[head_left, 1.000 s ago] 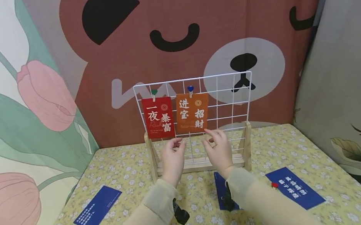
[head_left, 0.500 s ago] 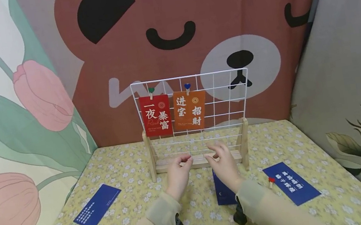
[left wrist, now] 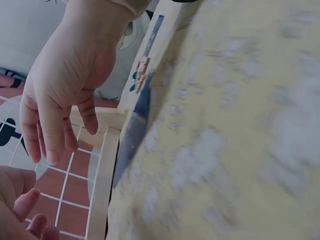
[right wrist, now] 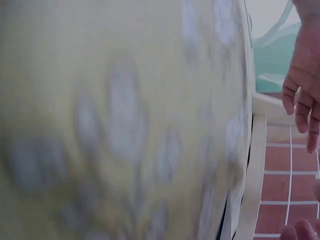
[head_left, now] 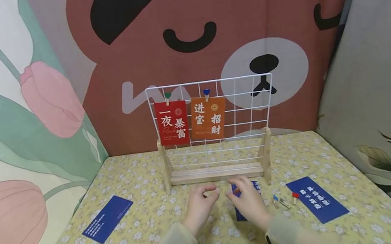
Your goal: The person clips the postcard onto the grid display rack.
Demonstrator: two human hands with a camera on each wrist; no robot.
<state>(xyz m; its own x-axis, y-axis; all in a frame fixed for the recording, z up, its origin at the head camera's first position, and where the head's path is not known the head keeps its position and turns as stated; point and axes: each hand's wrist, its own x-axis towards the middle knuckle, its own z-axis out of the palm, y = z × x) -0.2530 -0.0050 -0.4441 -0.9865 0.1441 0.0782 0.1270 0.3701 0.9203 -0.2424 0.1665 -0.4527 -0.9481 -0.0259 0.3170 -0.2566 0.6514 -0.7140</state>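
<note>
Both hands hover over the table in front of the white wire grid rack (head_left: 245,122), apart from each other. My left hand (head_left: 200,205) and my right hand (head_left: 248,200) have loosely bent fingers with nothing between them. Below the right hand lies a dark blue card (head_left: 240,213), partly covered by it. On the grid hang a red card (head_left: 173,123) under a green-topped clothespin (head_left: 167,97) and, to its right, an orange card (head_left: 209,118) under a clothespin with a blue heart (head_left: 206,92). The left wrist view also shows the right hand (left wrist: 75,75) with its fingers pointing down.
Several small clothespins (head_left: 285,204) lie right of the right hand, one with a red top (head_left: 295,196). Beside them is a blue card with white writing (head_left: 319,200). Another blue card (head_left: 107,219) lies at the left on the flowered tablecloth (head_left: 148,213).
Both hands have come down from beside the orange card's lower edge, back towards me and over the table. Clothespins formerly hidden by the right arm now show. The hung cards stay put.
</note>
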